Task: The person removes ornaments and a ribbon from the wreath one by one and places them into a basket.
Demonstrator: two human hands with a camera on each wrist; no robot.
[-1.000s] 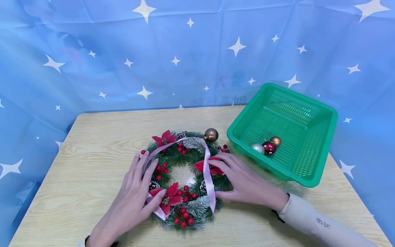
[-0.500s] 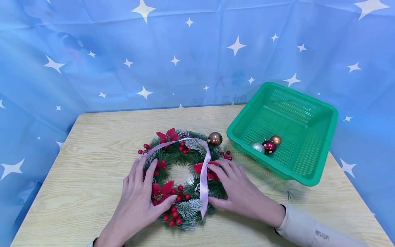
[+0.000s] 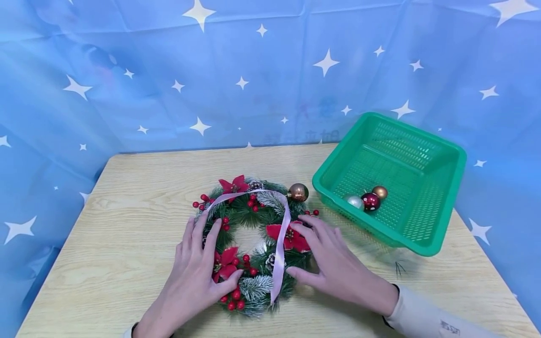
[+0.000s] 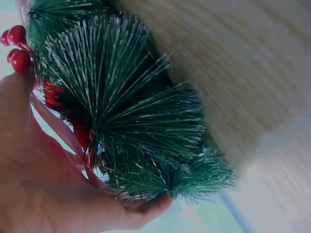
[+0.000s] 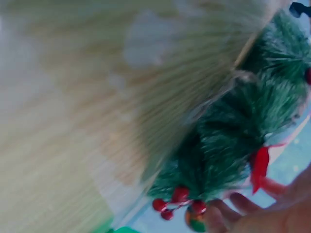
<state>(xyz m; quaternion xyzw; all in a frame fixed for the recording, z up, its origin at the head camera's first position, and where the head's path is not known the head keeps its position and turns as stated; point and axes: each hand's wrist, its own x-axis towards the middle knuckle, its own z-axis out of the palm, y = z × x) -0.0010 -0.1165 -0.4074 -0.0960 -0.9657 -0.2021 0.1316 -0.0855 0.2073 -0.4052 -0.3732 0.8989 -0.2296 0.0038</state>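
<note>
A green Christmas wreath lies on the table, dressed with red poinsettias, red berries and pinecones. A lilac ribbon arches over its top and runs down the right part. At the upper right rim sits a brown bauble. My left hand grips the wreath's left side, fingers spread and bent over it; in the left wrist view the thumb is at the outer sprigs. My right hand holds the right side, fingertips at a poinsettia and thumb beside the ribbon.
A green plastic basket stands at the right back, holding a silver bauble, a dark red one and a gold one. A loose pine sprig lies on the wooden table. A blue starry curtain hangs behind.
The wreath has turned a little clockwise under both hands. Its brown bauble has shifted right and down, and the ribbon's lower end has swung left.
</note>
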